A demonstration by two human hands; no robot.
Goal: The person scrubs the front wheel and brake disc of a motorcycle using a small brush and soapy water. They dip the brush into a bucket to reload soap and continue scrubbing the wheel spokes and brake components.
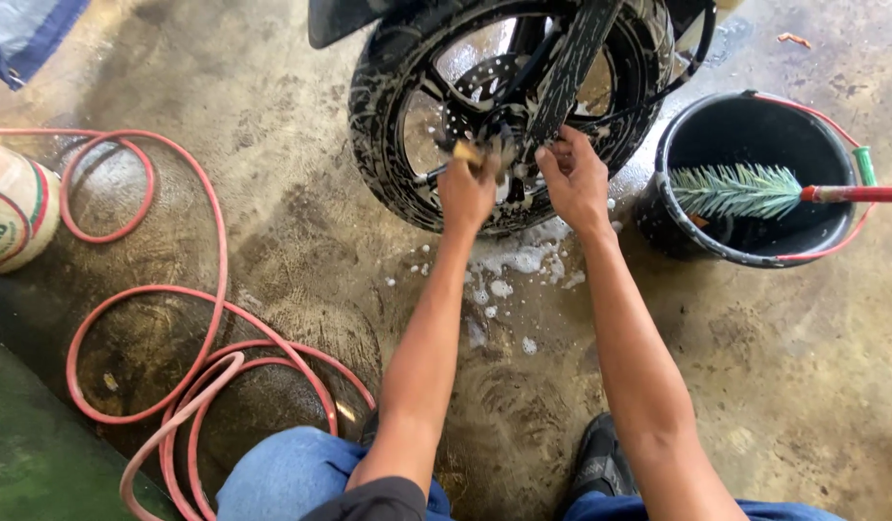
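Fingers of the left hand (468, 193) curl tight around a small yellowish sponge (465, 151), pressing it against the soapy spokes near the hub of the motorcycle wheel (508, 106). The right hand (574, 179) sits just beside it, fingers bent and resting on the dark fork leg (569, 68) where it meets the axle; whether they clasp the fork fully or only brace against it cannot be told from this angle. Both forearms stretch forward from the person's 2 knees in blue jeans (296, 473).

That wheel stands upright at the top middle of the view, its tyre and rim flecked with suds (white foam also spots the wet concrete floor (783, 386) directly beneath it). To the right of the wheel, close to the right hand, stands a black bucket (677, 227) with a red wire handle, and a brush with pale green bristles (740, 190) and a red shaft lies across its mouth. On the left, well apart from the hands, a red hose (209, 318) loops in several coils over the floor, and a printed sack (16, 207) shows at the left edge.
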